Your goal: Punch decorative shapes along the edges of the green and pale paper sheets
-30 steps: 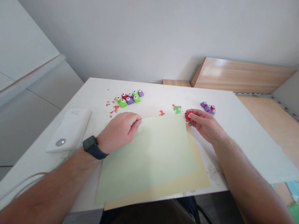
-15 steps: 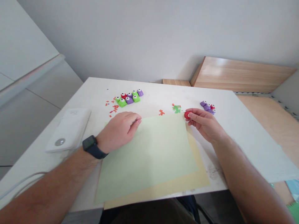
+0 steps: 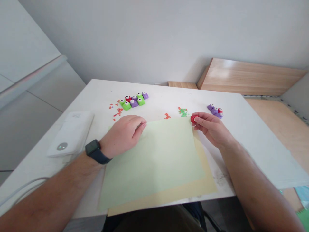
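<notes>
My right hand (image 3: pixel 210 127) pinches a small red craft punch (image 3: pixel 193 119) between thumb and fingers, just off the top right corner of a pale green paper sheet (image 3: pixel 152 164). My left hand (image 3: pixel 123 135) rests with curled fingers on that sheet's top left part. A cream paper sheet (image 3: pixel 193 185) lies partly under the green one. Several green and purple punches (image 3: pixel 133 101) stand in a cluster beyond my left hand. Orange paper bits (image 3: pixel 118 111) lie beside them, and green paper bits (image 3: pixel 183 112) lie just beyond my right hand.
Several purple and red punches (image 3: pixel 214 111) stand at the far right of the white table (image 3: pixel 241 138). A white rectangular device (image 3: pixel 71 133) with a cable lies at the table's left edge. A wooden board (image 3: pixel 248 75) stands behind the table.
The view has drifted very slightly. Both hands, the red punch and the papers stay in nearly the same places.
</notes>
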